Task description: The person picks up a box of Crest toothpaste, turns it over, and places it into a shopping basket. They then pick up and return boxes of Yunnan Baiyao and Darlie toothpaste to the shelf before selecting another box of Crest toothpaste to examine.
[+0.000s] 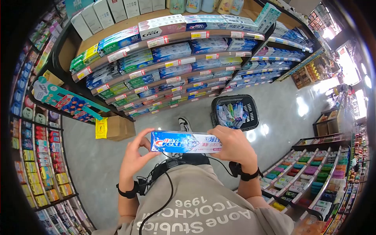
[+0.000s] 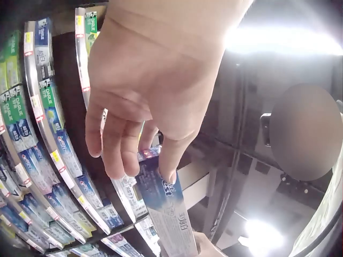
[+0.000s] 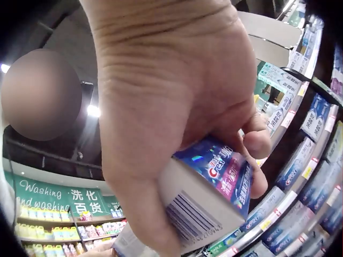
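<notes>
Both hands hold a blue and white Crest toothpaste box (image 1: 184, 141) level in front of the shirt, its printed front turned up in the head view. The left hand (image 1: 135, 152) pinches the left end between thumb and fingers. In the left wrist view the thumb of the left hand (image 2: 155, 85) lies on one narrow side of the toothpaste box (image 2: 169, 219). Wrapped around the other end, the right hand (image 1: 234, 145) covers part of the print. The right wrist view shows the right hand (image 3: 166, 91) over the toothpaste box (image 3: 198, 209), whose barcode end faces the camera.
A shelf unit (image 1: 168, 62) with rows of toothpaste boxes curves ahead. On the floor stands a black basket (image 1: 253, 111) with several packages inside. A cardboard box (image 1: 121, 128) with a yellow bag (image 1: 101, 128) is at the shelf's left end. More shelves (image 1: 309, 176) stand at the right.
</notes>
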### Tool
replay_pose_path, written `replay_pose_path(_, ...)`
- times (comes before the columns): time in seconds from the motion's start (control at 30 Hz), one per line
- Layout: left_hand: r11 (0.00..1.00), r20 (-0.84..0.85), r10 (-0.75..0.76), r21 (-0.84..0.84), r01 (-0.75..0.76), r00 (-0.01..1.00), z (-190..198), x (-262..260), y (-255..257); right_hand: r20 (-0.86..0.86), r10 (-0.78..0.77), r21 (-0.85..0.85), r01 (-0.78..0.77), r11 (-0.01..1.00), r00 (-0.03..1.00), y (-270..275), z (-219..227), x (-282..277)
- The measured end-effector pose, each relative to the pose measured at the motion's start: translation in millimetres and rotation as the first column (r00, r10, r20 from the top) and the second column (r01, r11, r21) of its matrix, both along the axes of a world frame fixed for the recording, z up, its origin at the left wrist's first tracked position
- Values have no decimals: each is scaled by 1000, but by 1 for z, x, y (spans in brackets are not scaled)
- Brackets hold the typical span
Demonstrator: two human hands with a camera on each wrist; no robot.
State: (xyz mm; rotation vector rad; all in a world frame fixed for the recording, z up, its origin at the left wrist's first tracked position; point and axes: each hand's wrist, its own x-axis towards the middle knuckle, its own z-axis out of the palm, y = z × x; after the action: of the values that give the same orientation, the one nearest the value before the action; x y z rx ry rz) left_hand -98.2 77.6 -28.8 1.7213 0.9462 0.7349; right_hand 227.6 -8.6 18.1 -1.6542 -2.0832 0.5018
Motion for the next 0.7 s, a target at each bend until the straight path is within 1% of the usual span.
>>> replay_pose_path(0.07, 1000, 13, 5, 1, -5, 1000, -1, -1, 1, -3, 2, -4, -2, 1000, 1000, 2, -2, -1)
replay_pose_path(0.27, 997, -12, -35, -66, 35, 999, 1, 6, 6, 7, -24, -21, 24, 999, 1000, -3, -5, 7)
replay_pose_path(0.37, 997, -29, -71, -42, 70, 997, 2, 9, 9, 6, -45, -33, 46, 998, 999, -7, -2, 8)
replay_pose_path(0.5, 994, 0, -108, -23, 108, 994, 3, 16, 20, -27, -112, 4, 112, 994, 993, -16, -7, 6)
replay_pose_path(0.57, 989, 7, -145, -31, 145, 989, 0, 20, 27, -19, -151, -17, 151, 988, 988, -24, -9, 7)
replay_pose_path(0.7, 972, -46, -236, 0, 236, 971, 3, 38, 34, -10, -235, -52, 234, 971, 972, -42, -7, 10)
